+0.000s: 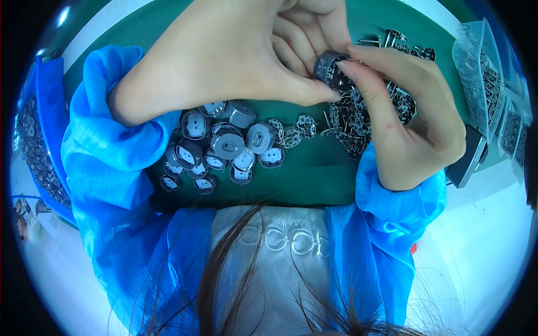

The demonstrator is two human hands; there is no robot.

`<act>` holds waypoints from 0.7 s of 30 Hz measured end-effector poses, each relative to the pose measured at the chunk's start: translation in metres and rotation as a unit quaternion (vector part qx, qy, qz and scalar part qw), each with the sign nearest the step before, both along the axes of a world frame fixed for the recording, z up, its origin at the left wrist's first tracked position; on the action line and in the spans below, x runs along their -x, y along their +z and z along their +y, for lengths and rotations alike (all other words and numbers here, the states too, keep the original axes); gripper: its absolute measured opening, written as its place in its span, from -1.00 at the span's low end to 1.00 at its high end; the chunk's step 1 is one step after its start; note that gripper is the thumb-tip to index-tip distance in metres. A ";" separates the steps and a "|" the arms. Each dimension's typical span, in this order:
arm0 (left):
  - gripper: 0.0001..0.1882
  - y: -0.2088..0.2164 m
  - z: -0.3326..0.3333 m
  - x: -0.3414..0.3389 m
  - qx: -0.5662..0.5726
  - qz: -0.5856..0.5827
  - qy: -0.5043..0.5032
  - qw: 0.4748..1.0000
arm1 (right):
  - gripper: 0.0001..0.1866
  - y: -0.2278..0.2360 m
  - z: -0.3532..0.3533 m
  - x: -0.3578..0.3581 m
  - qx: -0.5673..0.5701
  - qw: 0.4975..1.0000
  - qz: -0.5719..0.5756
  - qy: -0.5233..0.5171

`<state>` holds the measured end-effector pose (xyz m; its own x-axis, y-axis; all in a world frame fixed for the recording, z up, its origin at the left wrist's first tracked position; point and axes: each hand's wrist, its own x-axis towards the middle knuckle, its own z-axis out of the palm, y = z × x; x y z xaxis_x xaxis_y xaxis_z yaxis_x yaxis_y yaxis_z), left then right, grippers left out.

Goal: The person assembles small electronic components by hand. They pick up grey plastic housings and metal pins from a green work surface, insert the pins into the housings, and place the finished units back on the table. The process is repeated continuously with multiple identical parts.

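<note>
My left hand [241, 56] reaches in from the left and grips a small dark grey round plastic housing [329, 71] between thumb and fingers. The thumb and forefinger of my right hand [406, 115] close on the housing's right edge; whether a small part sits between them is hidden. The housing is tilted, and a dark inner face with pale marks shows. Below my left wrist lies a pile of similar grey housings [227, 141], several with white inner faces. Beneath and behind my right hand is a heap of small dark circuit boards with metal pins [352, 120].
Everything lies on a green mat [305, 182]. At the left stands a blue bin [51, 92] filled with small dark parts. Transparent plastic bins [475, 73] with metal-pinned parts stand at the right, near a dark box-shaped object [466, 159].
</note>
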<state>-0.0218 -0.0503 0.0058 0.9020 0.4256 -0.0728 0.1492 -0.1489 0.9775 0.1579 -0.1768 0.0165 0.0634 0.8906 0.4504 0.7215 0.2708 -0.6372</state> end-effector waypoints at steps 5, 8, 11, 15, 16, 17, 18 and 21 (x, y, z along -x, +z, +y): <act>-0.74 0.023 0.000 -0.005 0.019 0.000 -0.019 1.000 | -0.73 -0.002 -0.002 -0.002 -0.025 1.000 -0.014 0.005; -0.74 0.031 -0.017 -0.014 0.051 0.025 0.036 0.998 | -0.73 -0.008 0.003 -0.007 -0.080 0.994 -0.068 0.020; -0.74 0.021 -0.012 -0.008 0.142 0.012 0.041 0.989 | -0.72 -0.005 0.007 -0.009 -0.064 0.994 -0.086 0.033; -0.73 0.015 0.000 -0.002 0.128 0.027 0.015 0.991 | -0.70 -0.012 0.001 0.006 0.078 0.986 0.148 0.024; -0.73 0.018 -0.002 -0.004 0.089 0.036 0.014 0.995 | -0.70 -0.013 -0.001 0.008 0.114 0.972 0.204 0.018; -0.74 0.024 -0.005 -0.002 0.048 0.050 0.020 0.997 | -0.69 -0.012 -0.001 0.010 0.148 0.954 0.261 0.019; -0.75 0.027 -0.009 -0.004 0.013 0.050 0.036 0.998 | -0.68 -0.011 -0.002 0.008 0.158 0.965 0.205 0.033; -0.79 0.038 -0.020 -0.011 -0.092 0.063 0.084 0.990 | -0.66 -0.013 0.001 0.013 0.125 0.952 0.276 -0.034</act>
<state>-0.0106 -0.0704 0.0442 0.8057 0.5857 -0.0883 0.3064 -0.2847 0.9083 0.1454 -0.1760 0.0038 0.2914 0.9507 0.1059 0.2676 0.0252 -0.9632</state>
